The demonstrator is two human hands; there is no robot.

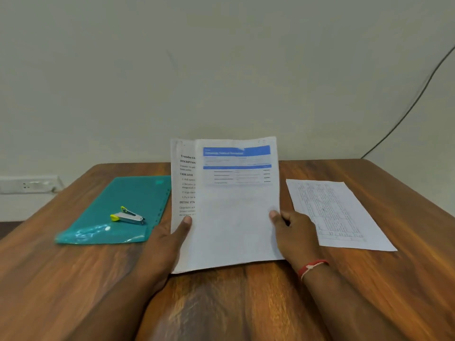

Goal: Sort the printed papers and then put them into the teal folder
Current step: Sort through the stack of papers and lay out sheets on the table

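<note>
I hold a small stack of printed papers upright over the middle of the wooden table. The front sheet (236,212) has blue header bars. Behind it a sheet with black headings (183,183) sticks out to the left. My left hand (170,239) grips the stack's left edge, thumb on the front. My right hand (293,232) grips the right edge. The stack's bottom edge rests near the table. The teal folder (128,205) lies flat at the left. A single printed sheet (337,215) with dense small text lies flat at the right.
A silver and yellow stapler (128,216) sits on the teal folder. The wooden table (234,303) backs onto a pale wall. A white socket strip (29,184) is on the wall at the left, and a dark cable (418,94) runs down at the right.
</note>
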